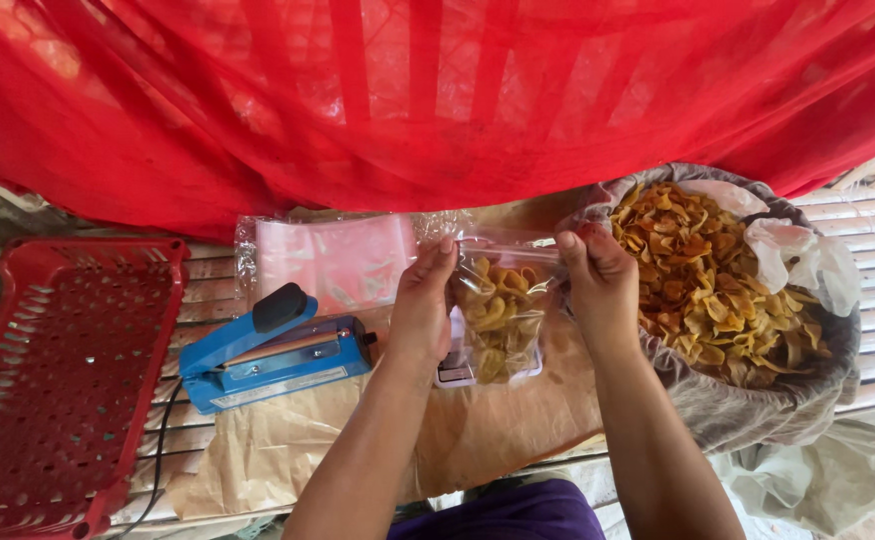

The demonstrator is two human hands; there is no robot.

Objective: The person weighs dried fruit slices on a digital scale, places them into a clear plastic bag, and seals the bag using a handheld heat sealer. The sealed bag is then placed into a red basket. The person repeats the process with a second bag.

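both hands up: left hand (421, 300) and right hand (601, 285) each pinch a top corner of the clear bag of chips (498, 310), held just right of the blue heat sealer (273, 350) (mouth looks unsealed); filling seems finished, and sealing needs that mouth kept flat.

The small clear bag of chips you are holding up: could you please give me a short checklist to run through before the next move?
1. Both hands grip the top edge: left hand and right hand each pinch a corner of the small clear bag. Ok.
2. Bag holds chips: yes, partly filled. Ok.
3. Mouth pressed flat and free of crumbs: cannot tell.
4. Blue heat sealer within reach: it sits just left of the left hand, arm raised. Ok.
5. Sealer powered: a cord leads off, plug unseen. Cannot tell.
6. Red basket has room: it looks empty. Ok.
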